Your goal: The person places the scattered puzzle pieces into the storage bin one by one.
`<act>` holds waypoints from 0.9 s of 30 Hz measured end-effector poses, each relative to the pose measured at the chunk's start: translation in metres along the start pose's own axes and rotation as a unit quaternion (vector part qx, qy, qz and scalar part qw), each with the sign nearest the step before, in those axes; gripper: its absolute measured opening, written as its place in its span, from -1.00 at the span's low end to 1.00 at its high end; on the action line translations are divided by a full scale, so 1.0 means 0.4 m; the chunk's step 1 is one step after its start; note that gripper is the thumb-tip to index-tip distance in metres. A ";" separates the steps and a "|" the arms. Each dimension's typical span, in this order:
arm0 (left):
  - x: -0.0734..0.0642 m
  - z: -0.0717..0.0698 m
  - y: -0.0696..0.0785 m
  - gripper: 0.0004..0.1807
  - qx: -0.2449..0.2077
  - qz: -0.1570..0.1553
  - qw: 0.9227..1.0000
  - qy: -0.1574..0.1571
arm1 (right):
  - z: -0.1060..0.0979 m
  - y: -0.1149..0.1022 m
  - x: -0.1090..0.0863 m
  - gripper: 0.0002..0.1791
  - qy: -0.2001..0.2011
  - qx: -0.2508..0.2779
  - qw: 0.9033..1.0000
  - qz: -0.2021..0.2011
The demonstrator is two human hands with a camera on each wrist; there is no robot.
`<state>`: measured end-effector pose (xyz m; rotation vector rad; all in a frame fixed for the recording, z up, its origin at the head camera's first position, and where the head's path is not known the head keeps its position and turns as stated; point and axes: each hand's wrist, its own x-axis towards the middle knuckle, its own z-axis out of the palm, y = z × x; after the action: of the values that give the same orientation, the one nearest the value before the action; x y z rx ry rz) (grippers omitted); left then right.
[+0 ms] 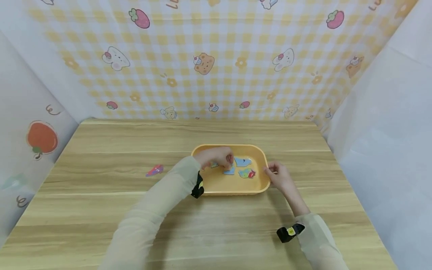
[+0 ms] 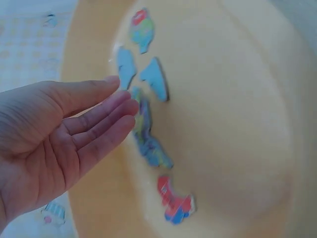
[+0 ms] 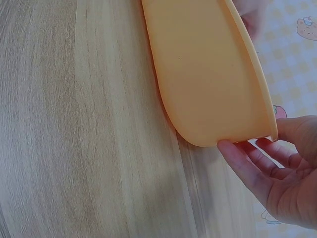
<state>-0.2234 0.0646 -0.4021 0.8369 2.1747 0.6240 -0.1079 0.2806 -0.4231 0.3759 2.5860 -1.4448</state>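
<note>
Fingers loose & nearly straight, L hand dips into tray over its left end, tips right by pcs on tray floor; no grip visible, can't tell if touching. R hand pinches tray's right end, thumb at rim, fingers outside. Red-purple pc lies left of tray.

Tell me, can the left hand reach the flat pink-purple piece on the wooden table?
Probably yes: nothing covers the piece, though the left hand must clear the oblong yellow tray's rim.
</note>
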 end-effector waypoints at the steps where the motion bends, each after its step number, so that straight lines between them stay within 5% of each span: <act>1: -0.006 -0.005 -0.005 -0.87 0.003 0.010 1.000 0.007 | 0.000 0.001 -0.001 -0.69 0.000 0.001 1.000 0.001; 5: -0.035 -0.030 -0.034 -0.78 -0.003 0.057 0.997 0.042 | 0.001 0.007 -0.006 -0.70 0.003 0.005 1.000 0.002; 11: -0.108 -0.074 -0.095 -0.67 -0.109 0.072 0.987 0.094 | 0.006 0.014 -0.012 -0.70 0.002 0.005 1.000 0.000; 20: -0.236 -0.126 -0.240 -0.62 -0.156 0.017 0.971 0.181 | 0.010 0.011 -0.008 -0.67 0.002 0.006 1.000 0.000; 27: -0.313 -0.117 -0.327 -0.62 -0.088 -0.044 0.982 0.158 | 0.004 -0.001 0.001 -0.66 -0.007 0.009 1.000 0.000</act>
<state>-0.2405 -0.1215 -0.4006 0.5745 2.3797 0.9420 -0.1084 0.2793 -0.4238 0.3677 2.5641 -1.4669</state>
